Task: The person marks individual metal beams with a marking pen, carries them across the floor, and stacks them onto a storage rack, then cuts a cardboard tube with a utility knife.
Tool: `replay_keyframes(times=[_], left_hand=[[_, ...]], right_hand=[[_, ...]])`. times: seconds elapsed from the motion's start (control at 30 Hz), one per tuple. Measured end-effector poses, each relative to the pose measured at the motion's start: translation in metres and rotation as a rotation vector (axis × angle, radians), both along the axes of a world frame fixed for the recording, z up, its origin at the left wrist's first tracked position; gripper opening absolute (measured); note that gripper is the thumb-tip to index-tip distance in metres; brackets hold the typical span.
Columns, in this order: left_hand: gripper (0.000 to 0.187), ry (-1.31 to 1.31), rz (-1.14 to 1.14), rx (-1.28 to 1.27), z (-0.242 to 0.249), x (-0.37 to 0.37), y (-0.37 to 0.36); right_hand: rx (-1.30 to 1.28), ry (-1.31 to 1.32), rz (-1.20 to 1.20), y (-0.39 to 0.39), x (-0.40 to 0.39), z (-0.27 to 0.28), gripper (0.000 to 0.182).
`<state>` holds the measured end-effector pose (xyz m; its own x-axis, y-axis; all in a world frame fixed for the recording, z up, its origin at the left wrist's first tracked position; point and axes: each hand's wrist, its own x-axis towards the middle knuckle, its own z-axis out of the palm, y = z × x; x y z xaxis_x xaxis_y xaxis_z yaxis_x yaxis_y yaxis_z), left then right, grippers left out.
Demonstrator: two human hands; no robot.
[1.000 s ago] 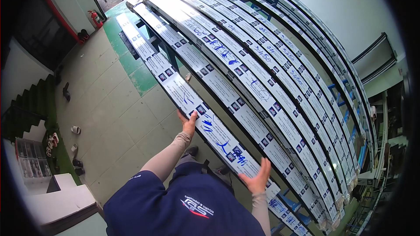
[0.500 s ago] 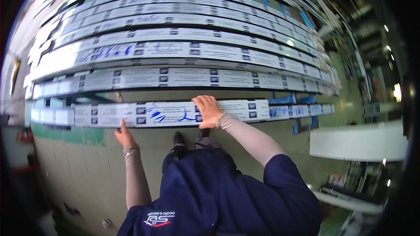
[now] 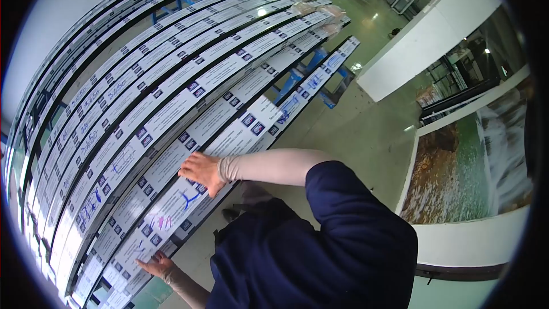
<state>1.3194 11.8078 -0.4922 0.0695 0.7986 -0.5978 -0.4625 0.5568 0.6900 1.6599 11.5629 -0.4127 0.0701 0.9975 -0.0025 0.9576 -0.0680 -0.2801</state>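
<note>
My right hand (image 3: pixel 203 173) is clasped across a long profile (image 3: pixel 229 139) covered in white printed film with blue pen marks. Its fingers reach over the far edge, with the thumb toward the near edge. Lower left, my left hand (image 3: pixel 157 265) holds the same profile at its near edge, thumb on the printed face and the other fingers partly hidden. Beneath it lies a longer wrapped profile (image 3: pixel 321 78), which shows past its right end and along its near side. Another wrapped profile (image 3: pixel 243 91) runs close alongside on the far side.
Several more wrapped profiles (image 3: pixel 171 84) lie in parallel rows on blue supports (image 3: pixel 330 96). A white panel or column (image 3: pixel 420 40) stands to the right. Nearer on that side is a large picture of flowing water (image 3: pixel 457 166). Pale green floor (image 3: pixel 343 143) shows between.
My view has turned to the right, so the rows now run diagonally. The held profile has shifted toward the neighbouring row, baring the longer one beneath along its near side. Both hands stay on it.
</note>
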Motion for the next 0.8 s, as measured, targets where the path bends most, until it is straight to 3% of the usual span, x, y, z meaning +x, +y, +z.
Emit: replay_keyframes(times=[0.07, 0.13, 0.23, 0.33, 0.4, 0.47, 0.67, 0.7, 0.8], left_hand=[[0.056, -0.046, -0.026, -0.048, -0.031, 0.002, 0.026], [0.057, -0.019, -0.076, -0.093, -0.014, 0.030, 0.025], [0.057, -0.103, -0.213, -0.107, -0.069, 0.041, 0.060], [0.055, -0.072, -0.162, -0.240, -0.078, 0.075, 0.074], [0.057, -0.062, -0.248, -0.155, -0.081, 0.089, 0.079], [0.058, 0.065, -0.265, -0.174, -0.047, 0.113, 0.065], [0.052, 0.021, -0.154, -0.099, -0.073, 0.134, 0.082], [0.052, 0.014, -0.154, -0.104, -0.073, 0.131, 0.081], [0.052, -0.013, -0.146, -0.100, -0.076, 0.134, 0.083]], right_hand=[[-0.049, -0.001, -0.027, 0.004, 0.021, 0.006, 0.114], [-0.118, -0.005, -0.032, 0.008, 0.043, 0.010, 0.113], [-0.155, 0.018, -0.046, 0.019, 0.081, -0.011, 0.118], [-0.182, -0.060, -0.068, 0.027, 0.107, -0.020, 0.121], [-0.240, 0.004, -0.054, 0.030, 0.123, -0.021, 0.122], [-0.221, 0.070, -0.060, 0.030, 0.136, -0.030, 0.121], [-0.168, 0.108, -0.061, 0.028, 0.143, -0.033, 0.118], [-0.098, 0.132, -0.093, 0.024, 0.139, -0.035, 0.101], [0.117, 0.063, -0.091, 0.008, 0.137, -0.044, 0.080]])
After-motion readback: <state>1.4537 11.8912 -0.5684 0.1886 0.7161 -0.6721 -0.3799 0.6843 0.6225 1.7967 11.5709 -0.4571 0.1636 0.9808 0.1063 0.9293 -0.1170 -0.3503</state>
